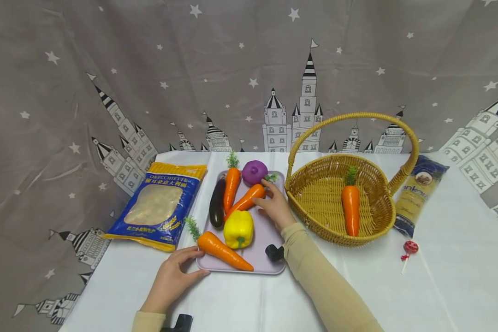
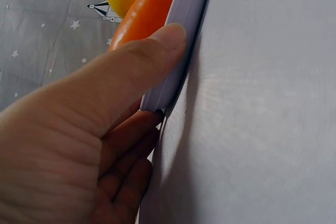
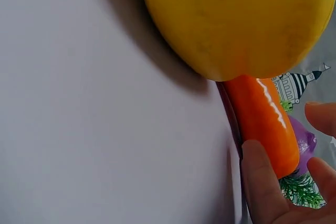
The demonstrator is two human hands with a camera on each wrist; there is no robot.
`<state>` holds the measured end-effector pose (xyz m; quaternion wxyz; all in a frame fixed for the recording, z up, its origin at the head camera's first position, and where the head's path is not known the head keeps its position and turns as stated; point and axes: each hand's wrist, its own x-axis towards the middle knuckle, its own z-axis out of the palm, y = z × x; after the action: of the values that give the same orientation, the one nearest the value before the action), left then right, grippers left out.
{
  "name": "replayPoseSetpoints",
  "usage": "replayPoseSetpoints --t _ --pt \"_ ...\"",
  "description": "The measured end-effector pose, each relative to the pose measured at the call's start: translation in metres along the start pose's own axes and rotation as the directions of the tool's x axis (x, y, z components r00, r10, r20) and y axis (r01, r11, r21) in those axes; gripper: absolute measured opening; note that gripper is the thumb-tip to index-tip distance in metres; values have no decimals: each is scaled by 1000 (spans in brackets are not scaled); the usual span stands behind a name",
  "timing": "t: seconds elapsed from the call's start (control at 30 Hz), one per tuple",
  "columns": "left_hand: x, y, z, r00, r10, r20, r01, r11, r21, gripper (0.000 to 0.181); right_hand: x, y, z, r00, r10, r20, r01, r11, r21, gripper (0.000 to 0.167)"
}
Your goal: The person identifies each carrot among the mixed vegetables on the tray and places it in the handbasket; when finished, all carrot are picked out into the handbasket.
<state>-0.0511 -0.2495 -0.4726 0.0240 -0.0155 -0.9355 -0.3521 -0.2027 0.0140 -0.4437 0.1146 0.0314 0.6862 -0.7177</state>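
Note:
At the near left corner of the lilac tray, my left hand holds the rim. In the left wrist view the thumb lies along the tray's side and the other fingers bend round the corner. My right hand is over the tray with fingers spread around the leafy end of a carrot; one digit touches it in the right wrist view. Also on the tray are a yellow bell pepper, an eggplant, a purple round vegetable, an upright-lying carrot and a front carrot.
A wicker basket with a tall handle stands right of the tray, holding a carrot. Behind its right side lies a pasta packet; a red lollipop lies nearer. An orecchiette bag lies left of the tray.

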Motion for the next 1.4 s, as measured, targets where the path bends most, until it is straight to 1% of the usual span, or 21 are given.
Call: replayPoseSetpoints --t 0.17,0.4,0.53,0.73,0.83,1.0,1.17,1.4 --pt "0 1 0 1000 -2 -1 2 1000 -1 45 4 -2 1 1000 0 -1 0 999 -50 66" --pt "0 3 -1 1000 -26 7 26 1000 13 45 11 -5 3 1000 18 -3 -18 993 -114 65" --pt "0 4 0 1000 -8 -8 8 1000 15 45 14 -5 5 1000 15 -15 -17 989 -148 64" --pt "0 5 0 1000 -2 -16 2 1000 10 45 17 -4 9 999 -20 -29 12 968 -251 59" --pt "0 5 0 1000 -1 -18 1 1000 11 44 16 -4 10 999 -31 -35 19 958 -286 59" --pt "1 5 0 1000 -5 -17 5 1000 16 45 17 -4 12 998 -40 -57 21 953 -302 63" --pt "0 4 0 1000 -15 -9 15 1000 14 44 17 -1 13 996 -48 -75 23 954 -300 60" --pt "0 3 0 1000 0 -18 1 1000 17 44 15 1 15 993 -78 -94 47 954 -295 61"
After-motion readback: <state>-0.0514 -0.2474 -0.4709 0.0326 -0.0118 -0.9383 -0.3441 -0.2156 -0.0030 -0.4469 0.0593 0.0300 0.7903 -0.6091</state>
